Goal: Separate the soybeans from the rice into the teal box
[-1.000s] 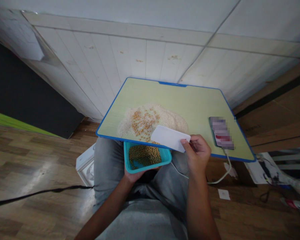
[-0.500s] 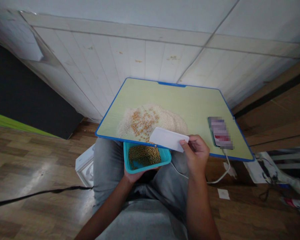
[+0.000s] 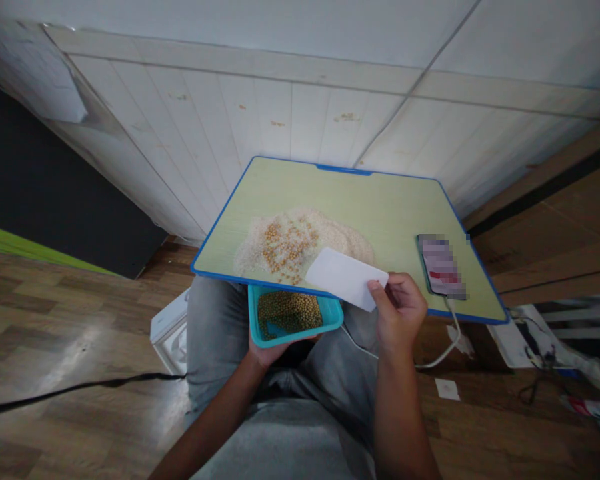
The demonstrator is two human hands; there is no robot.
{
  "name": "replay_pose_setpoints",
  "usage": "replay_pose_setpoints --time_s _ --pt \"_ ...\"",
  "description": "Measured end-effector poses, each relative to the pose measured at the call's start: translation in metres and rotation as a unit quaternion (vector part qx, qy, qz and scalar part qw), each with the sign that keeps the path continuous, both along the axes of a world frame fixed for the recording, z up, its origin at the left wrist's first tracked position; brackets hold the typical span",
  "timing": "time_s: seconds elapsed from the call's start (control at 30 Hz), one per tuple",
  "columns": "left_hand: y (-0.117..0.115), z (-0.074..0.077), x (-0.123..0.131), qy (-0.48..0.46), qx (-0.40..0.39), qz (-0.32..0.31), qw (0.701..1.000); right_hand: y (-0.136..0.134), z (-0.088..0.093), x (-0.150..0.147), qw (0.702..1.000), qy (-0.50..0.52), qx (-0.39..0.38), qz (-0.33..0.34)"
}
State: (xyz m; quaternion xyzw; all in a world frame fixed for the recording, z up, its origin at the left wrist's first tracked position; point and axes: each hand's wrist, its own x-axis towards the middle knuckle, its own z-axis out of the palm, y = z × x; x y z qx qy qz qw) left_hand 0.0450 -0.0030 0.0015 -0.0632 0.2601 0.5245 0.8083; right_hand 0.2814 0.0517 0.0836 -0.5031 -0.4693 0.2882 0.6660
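Observation:
My left hand (image 3: 270,352) supports a turquoise plastic container (image 3: 333,320) from below, just under the table's near edge; most of its fingers are hidden. Inside the container lie many round, tan soybeans (image 3: 300,308). Between thumb and fingers, my right hand (image 3: 401,308) pinches one end of a white card (image 3: 347,275), which slants over the table's front edge. To the left of the card, orange-tan beans (image 3: 286,243) are scattered on a spread heap of pale, rice-like grains (image 3: 337,233).
The small table (image 3: 380,207) has a pale green top and blue rim. On its right lies a phone (image 3: 437,267) with a white cable (image 3: 453,343) hanging off the edge. A white panelled wall (image 3: 305,120) stands behind. A white box (image 3: 170,327) is on the floor at left.
My right hand has drawn the card slightly right and away from the beans. The container in my left hand stays almost where it was.

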Motion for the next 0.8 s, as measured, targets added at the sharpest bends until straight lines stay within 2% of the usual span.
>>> replay_pose_setpoints --time_s 0.2,0.43,0.63,0.8 --pt "-0.0002 -0.0062 -0.0006 -0.005 -0.010 -0.006 1.000 -0.0044 0.0003 -0.0028 0.999 -0.017 -0.033 0.027" --pt "-0.0013 -0.0030 -0.0013 0.005 -0.016 0.014 1.000 -0.0003 0.0001 -0.0066 0.999 0.003 -0.006 -0.048" --pt "-0.0019 -0.0083 -0.0019 0.003 -0.020 0.009 1.000 -0.0003 0.0010 -0.0052 0.993 -0.007 0.017 -0.113" --pt "-0.0001 -0.0077 -0.0010 -0.015 -0.011 0.013 1.000 -0.0012 0.0026 -0.0078 0.993 -0.023 0.018 -0.112"
